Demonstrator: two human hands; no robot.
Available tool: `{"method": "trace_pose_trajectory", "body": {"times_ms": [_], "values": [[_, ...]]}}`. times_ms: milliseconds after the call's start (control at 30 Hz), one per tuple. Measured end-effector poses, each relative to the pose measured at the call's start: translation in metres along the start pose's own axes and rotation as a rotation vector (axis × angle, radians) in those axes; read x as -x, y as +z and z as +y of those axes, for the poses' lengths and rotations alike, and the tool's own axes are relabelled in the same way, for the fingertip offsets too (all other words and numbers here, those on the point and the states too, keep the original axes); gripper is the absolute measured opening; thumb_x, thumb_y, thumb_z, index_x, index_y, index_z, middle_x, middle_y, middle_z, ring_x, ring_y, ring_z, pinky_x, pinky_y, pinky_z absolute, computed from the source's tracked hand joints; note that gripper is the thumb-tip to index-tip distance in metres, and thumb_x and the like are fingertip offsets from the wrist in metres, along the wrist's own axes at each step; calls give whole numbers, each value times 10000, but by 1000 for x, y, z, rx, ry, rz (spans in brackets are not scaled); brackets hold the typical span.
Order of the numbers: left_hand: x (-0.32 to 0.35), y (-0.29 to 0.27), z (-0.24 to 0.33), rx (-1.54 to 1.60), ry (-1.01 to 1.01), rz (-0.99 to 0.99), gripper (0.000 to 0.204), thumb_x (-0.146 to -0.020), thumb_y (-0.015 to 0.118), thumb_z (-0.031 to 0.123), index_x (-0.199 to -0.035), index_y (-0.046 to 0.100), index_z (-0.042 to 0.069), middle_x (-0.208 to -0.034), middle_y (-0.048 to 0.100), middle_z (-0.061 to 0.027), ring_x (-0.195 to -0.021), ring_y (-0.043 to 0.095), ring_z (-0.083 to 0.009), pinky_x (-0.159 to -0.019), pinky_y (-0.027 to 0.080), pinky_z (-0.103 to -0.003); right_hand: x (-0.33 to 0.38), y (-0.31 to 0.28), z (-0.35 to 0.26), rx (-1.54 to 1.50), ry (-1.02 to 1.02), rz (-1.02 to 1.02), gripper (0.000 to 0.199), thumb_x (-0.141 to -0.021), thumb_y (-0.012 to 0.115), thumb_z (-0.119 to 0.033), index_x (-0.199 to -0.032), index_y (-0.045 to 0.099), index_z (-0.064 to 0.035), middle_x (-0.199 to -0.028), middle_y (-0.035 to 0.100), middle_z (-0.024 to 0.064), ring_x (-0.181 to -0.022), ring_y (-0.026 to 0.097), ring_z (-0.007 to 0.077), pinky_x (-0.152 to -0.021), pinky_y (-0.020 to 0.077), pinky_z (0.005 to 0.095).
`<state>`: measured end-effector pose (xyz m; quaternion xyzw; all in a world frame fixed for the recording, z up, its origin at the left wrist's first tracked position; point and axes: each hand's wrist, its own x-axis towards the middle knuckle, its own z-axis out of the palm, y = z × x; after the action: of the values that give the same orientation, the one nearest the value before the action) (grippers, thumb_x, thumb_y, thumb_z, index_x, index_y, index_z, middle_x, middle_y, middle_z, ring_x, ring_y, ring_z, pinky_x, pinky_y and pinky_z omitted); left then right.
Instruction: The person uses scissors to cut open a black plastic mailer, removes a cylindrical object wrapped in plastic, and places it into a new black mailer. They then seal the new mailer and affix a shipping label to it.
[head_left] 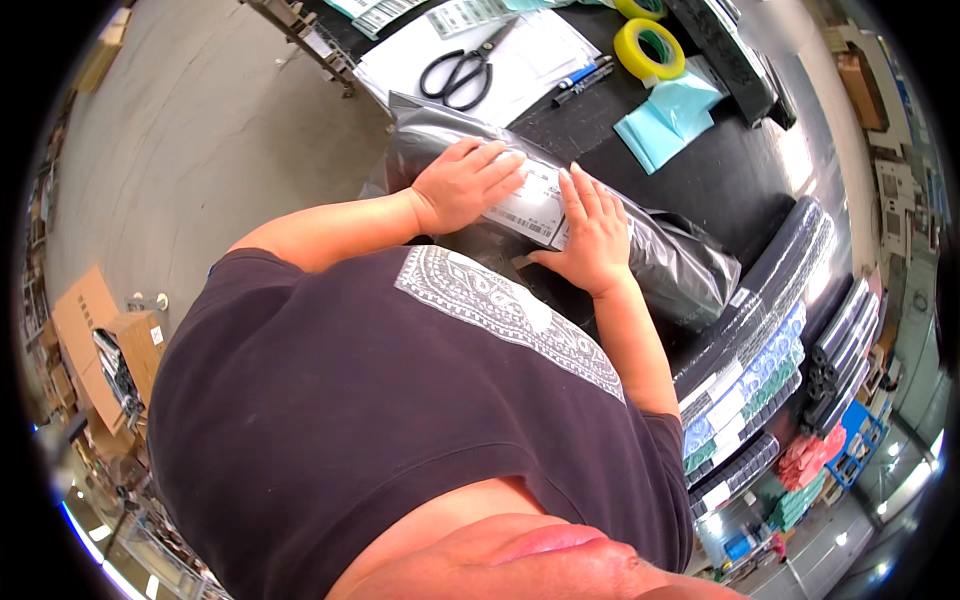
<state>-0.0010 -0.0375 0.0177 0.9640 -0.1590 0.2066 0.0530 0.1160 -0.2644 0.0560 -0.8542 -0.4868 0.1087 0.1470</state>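
A long package wrapped in shiny dark grey plastic (672, 262) lies across the near edge of the black table in front of me. On its top is a white printed label (534, 203). My left hand (470, 185) lies on the label's left end, fingers stretched out flat. Over the label's right end rests my right hand (592, 230), its fingers extended and the thumb pointing left. Neither hand is wrapped round anything. Parts of the label are hidden under my fingers.
Beyond the package, black-handled scissors (462, 76) lie on white paper sheets (400, 66). Pens (583, 80), a yellow tape roll (648, 50) and a pale blue plastic piece (668, 120) are on the table (560, 132). Wrapped rolls (765, 290) are stacked at the right; a cardboard box (140, 350) stands at left.
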Motion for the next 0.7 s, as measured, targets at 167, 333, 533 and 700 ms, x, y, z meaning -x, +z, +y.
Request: {"method": "trace_pose_trajectory", "body": {"times_ms": [167, 333, 533, 700], "values": [[1, -2, 1, -8, 9, -39, 485, -804, 583, 230, -1261, 570, 69, -1347, 553, -117, -1211, 525, -298, -1025, 382, -442, 13, -15, 2, -142, 14, 59, 1168, -543, 861, -544, -1490, 352, -87, -1560, 307, 131, -1429, 300, 344, -1162, 224, 522], [0, -3, 0, 2, 10, -80, 555, -759, 640, 276, -1267, 566, 66, -1367, 540, -124, -1232, 511, -306, -1040, 369, -446, 21, 1, 4, 45, 62, 41, 968, -629, 828, -489, -1427, 449, -92, -1494, 428, 113, -1398, 366, 317, -1154, 234, 508], [-3, -6, 0, 45, -4, -87, 638, -684, 709, 298, -1259, 572, 57, -1375, 539, -126, -1239, 511, -316, -1039, 375, -447, 21, 21, 8, 178, 2, 235, 788, -640, 818, -379, -1331, 538, -126, -1378, 549, 87, -1254, 518, 290, -1067, 340, 465], [-5, -9, 1, 79, -18, -80, 658, -678, 731, 305, -1267, 564, 62, -1380, 532, -115, -1244, 504, -303, -1048, 362, -440, 21, 22, 9, 171, 10, 224, 833, -607, 840, -341, -1348, 524, -130, -1389, 539, 83, -1260, 513, 288, -1072, 336, 471]]}}
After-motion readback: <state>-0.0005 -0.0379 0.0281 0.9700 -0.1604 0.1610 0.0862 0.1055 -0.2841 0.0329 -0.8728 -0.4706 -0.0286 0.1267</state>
